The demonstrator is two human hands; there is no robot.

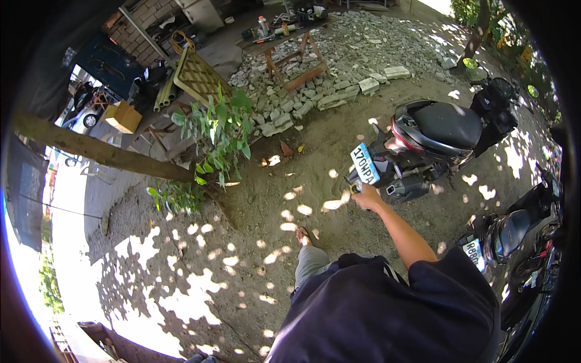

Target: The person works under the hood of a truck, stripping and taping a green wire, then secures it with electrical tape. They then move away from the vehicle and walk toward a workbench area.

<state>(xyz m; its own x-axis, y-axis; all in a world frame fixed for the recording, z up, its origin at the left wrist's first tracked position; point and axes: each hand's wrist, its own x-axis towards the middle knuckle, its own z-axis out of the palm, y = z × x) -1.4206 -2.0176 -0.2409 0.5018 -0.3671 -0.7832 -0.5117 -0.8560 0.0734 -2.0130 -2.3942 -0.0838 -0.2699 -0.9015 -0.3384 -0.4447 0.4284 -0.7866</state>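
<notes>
My right hand (367,198) reaches out from the lower right, its fingers closed around a small yellow-and-dark object (353,188) whose kind I cannot make out. It is right by the lower edge of a white and blue licence plate (365,162); whether it touches the plate I cannot tell. The plate is on the rear of a parked black scooter (446,126) with a red tail light and a dark exhaust. My left hand is out of view.
A second motorbike (511,233) stands at the lower right. A tree trunk (103,150) and a leafy plant (221,121) are at left. Farther off are rubble (357,54), a wooden frame (305,78), a lattice panel (203,75) and a cardboard box (123,117).
</notes>
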